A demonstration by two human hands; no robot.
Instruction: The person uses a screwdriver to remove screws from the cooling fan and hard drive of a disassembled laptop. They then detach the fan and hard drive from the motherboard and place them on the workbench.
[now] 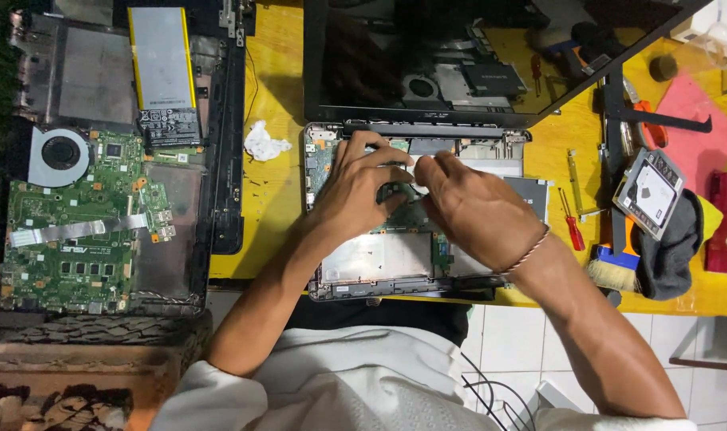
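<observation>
Your left hand [362,187] presses down on the opened laptop [395,263], fingers spread to steady it, while your right hand [475,209] pinches a small white part, fingertips together.

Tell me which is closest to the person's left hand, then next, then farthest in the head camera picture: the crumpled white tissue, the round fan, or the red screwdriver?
Measured from the left hand:
1. Crumpled white tissue: just to its left on the yellow table.
2. Red screwdriver: to the right, past the right hand.
3. Round fan: far left, on the other opened laptop's green board.
</observation>
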